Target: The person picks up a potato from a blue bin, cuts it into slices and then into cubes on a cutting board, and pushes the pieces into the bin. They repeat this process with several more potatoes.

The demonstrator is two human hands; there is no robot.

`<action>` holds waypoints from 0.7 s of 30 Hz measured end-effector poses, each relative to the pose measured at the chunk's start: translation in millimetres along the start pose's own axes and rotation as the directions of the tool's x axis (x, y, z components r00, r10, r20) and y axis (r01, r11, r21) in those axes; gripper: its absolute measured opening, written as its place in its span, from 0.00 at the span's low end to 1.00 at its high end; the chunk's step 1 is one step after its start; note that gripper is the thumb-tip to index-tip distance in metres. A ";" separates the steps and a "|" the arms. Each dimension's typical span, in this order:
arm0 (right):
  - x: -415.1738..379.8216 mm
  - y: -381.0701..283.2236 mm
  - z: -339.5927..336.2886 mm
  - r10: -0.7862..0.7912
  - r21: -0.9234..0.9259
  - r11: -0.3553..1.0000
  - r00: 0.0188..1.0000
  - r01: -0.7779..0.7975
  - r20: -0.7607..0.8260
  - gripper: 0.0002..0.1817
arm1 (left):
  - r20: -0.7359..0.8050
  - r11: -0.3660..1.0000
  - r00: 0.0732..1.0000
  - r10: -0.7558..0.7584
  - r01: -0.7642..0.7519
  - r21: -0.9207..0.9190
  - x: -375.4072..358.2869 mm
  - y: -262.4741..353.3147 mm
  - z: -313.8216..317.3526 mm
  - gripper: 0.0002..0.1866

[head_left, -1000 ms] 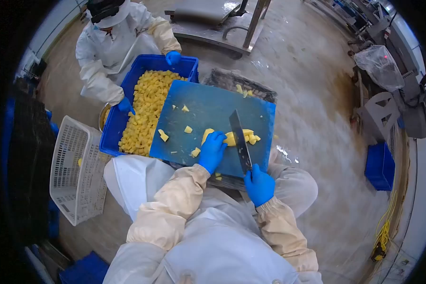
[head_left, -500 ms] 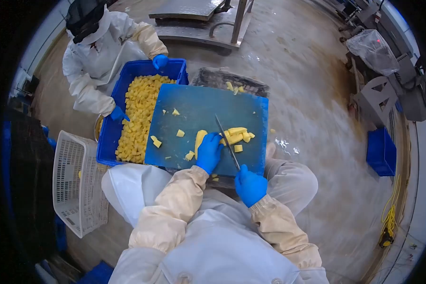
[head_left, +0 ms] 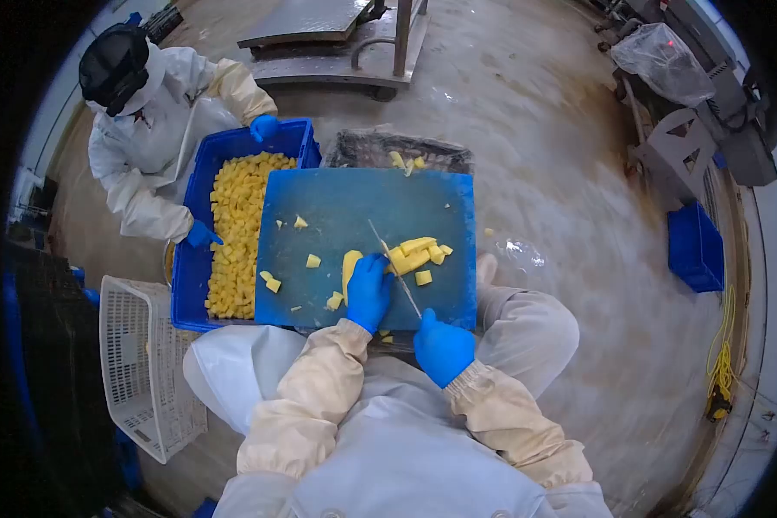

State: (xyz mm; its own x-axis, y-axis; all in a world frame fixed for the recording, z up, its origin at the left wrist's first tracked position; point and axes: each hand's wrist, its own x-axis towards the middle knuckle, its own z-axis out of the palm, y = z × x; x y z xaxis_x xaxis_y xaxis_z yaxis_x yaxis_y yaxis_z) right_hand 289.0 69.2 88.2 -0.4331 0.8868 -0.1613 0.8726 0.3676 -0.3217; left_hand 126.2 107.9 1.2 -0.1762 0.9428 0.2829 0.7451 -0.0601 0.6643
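My right hand (head_left: 445, 348), in a blue glove, is closed round the handle of a knife (head_left: 394, 268). The long thin blade points up and left across a blue cutting board (head_left: 319, 203). Just left of the blade, my left hand (head_left: 369, 293), also blue-gloved, presses curled fingers onto yellow fruit (head_left: 414, 256); the part under the fingers is hidden. Cut strips and chunks lie right of the blade. A longer yellow piece (head_left: 349, 268) lies along the left side of that hand. Several small chunks (head_left: 313, 261) are scattered over the board's left half.
A blue bin (head_left: 183, 293) full of yellow cubes adjoins the board's left side, with a co-worker (head_left: 160, 138) reaching to its rim. A white basket (head_left: 153, 371) stands at lower left. Behind the board is a dark crate (head_left: 363, 148); a metal cart (head_left: 328, 65) stands farther back.
The camera view has shifted, so the board and bin appear lower and further left. My hands stay at the fruit, and the blade lies at a slightly different angle.
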 end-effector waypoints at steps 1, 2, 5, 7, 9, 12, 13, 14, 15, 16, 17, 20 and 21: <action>1.5 0.2 -0.3 0.003 0.002 1.000 1.000 -0.003 0.000 0.11 | 0.003 1.000 1.000 0.002 -0.002 0.000 0.1 0.2 -0.1 0.15; 3.5 0.6 -0.6 0.004 0.008 1.000 1.000 -0.004 0.011 0.11 | -0.006 1.000 1.000 -0.005 0.005 -0.020 0.4 0.6 -0.5 0.15; 9.4 0.2 -3.9 -0.002 0.024 1.000 0.999 0.001 0.045 0.09 | -0.014 0.999 1.000 -0.026 0.026 -0.026 -1.4 1.4 -0.6 0.15; 17.4 1.4 -4.2 -0.015 0.033 0.999 0.998 0.013 0.059 0.08 | -0.022 0.999 0.999 -0.036 0.036 -0.007 1.1 1.2 -0.8 0.15; 28.4 6.8 4.5 -0.006 0.007 1.000 0.995 0.006 0.097 0.09 | -0.018 0.999 1.000 -0.022 0.021 -0.028 0.5 0.9 -0.8 0.15; 37.1 15.3 35.6 -0.028 0.070 0.997 0.999 0.029 -0.018 0.10 | -0.069 0.999 0.998 -0.003 0.001 -0.039 -1.3 -0.4 -1.1 0.15; 38.8 15.9 39.3 -0.037 0.061 0.997 0.999 0.038 -0.028 0.10 | -0.095 0.999 0.995 -0.003 -0.001 -0.039 -1.9 2.3 -0.8 0.15; 38.7 15.5 43.0 -0.027 0.059 0.998 0.999 0.029 -0.042 0.10 | -0.108 0.999 0.994 0.004 -0.008 -0.041 -3.9 3.4 -0.5 0.15; 38.7 13.4 38.4 -0.019 0.057 0.998 0.998 0.023 -0.064 0.10 | -0.049 0.999 0.999 -0.024 0.022 -0.033 -1.8 5.4 -4.2 0.14; 35.9 13.5 33.3 -0.028 0.049 0.998 0.996 0.033 -0.082 0.10 | 0.010 0.998 0.999 -0.052 0.052 -0.023 -0.2 6.3 -8.6 0.14; 32.7 14.7 28.7 -0.013 0.086 0.996 0.995 0.022 -0.095 0.10 | -0.008 0.999 0.999 -0.044 0.043 -0.023 -1.3 5.7 -13.5 0.14; 10.6 13.0 -1.6 0.006 0.177 0.984 0.984 0.026 -0.180 0.11 | -0.166 0.997 0.985 0.049 -0.039 0.063 -19.7 17.9 -52.6 0.13; 3.1 14.1 -9.7 0.038 0.237 0.971 0.963 0.028 -0.269 0.11 | -0.165 0.997 0.985 0.045 -0.034 0.072 -28.6 15.4 -58.4 0.13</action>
State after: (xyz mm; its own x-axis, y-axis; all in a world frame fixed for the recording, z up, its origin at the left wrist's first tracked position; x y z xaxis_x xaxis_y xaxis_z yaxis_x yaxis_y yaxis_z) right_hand 302.2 79.8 92.3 -0.3232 0.9427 0.0832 0.7818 0.3155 -0.5378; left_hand 105.1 60.9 43.7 -0.2460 0.8720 0.4232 0.7949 -0.0683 0.6029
